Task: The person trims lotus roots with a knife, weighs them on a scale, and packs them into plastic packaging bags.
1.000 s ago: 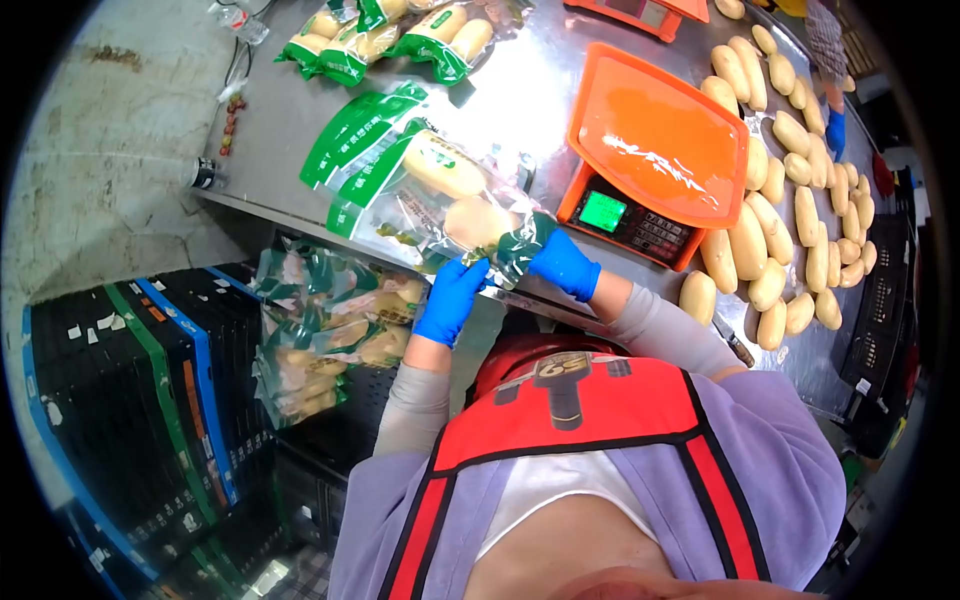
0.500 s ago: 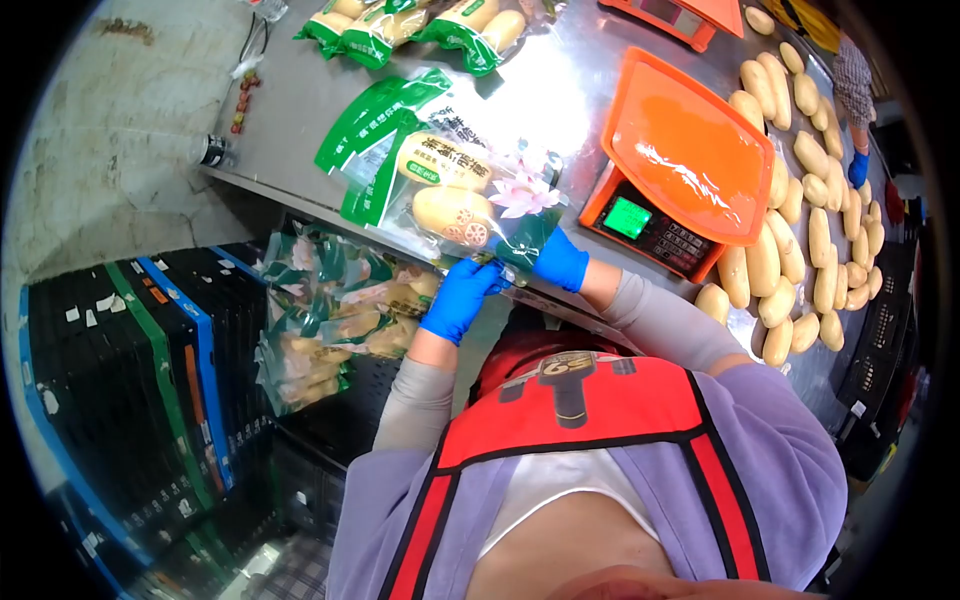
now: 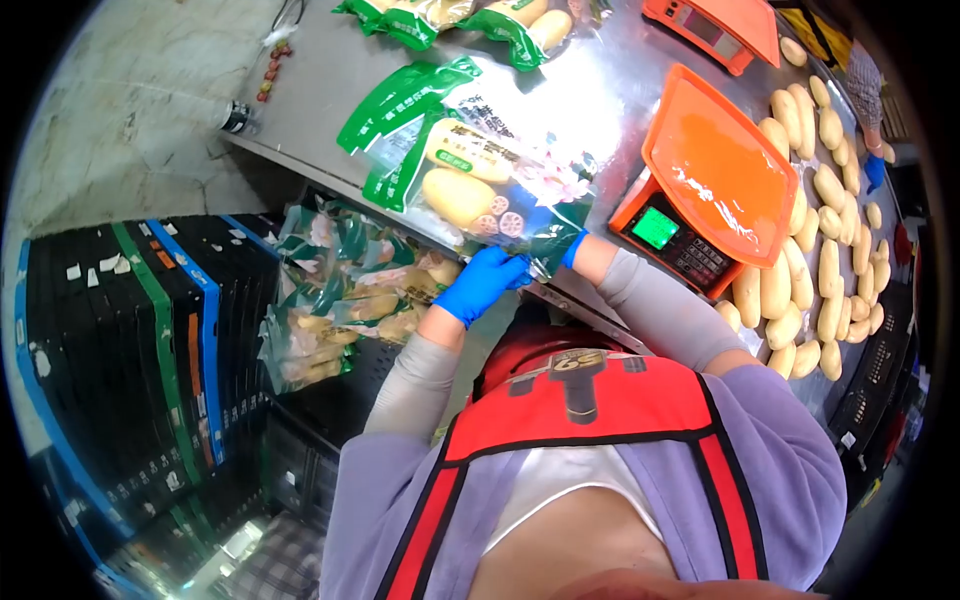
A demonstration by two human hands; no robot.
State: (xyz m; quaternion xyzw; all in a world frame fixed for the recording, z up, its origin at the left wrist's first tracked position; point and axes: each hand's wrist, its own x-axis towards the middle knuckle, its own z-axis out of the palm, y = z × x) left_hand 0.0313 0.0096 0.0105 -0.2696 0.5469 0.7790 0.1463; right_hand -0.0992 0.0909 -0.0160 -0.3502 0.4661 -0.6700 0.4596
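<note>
Clear-and-green bag (image 3: 490, 180), qty 1 in hand, lies at the table's near edge, mouth end w/ green band pointing up-left; 2 pale pcs (image 3: 458, 196) show thru its film. A 2nd green band (image 3: 405, 105) sits just beyond; can't tell if it's another bag. L hand (image 3: 485, 283), blue-gloved, has fingers bunched on the bag's near end, pinching it. R hand (image 3: 573, 247), also blue-gloved, is partly behind/under the film by the same end; can't tell if it grips. Table (image 3: 300, 125) also bears at least 2 filled bags (image 3: 515, 35) at top, cut off by frame; 2 orange scales, the near one (image 3: 720, 170) w/ green display lit, the far one (image 3: 710, 30) partly in view; approx. 30 loose pale pcs (image 3: 829, 268) to the right, too crowded for exact no. 1 co-worker's gloved hand (image 3: 875, 172) is beside those. 1 dark can (image 3: 237, 118) near L corner. Below table, several filled bags (image 3: 360, 290), overlapping, can't count; next to them, many black crates (image 3: 110, 330), stacked.
</note>
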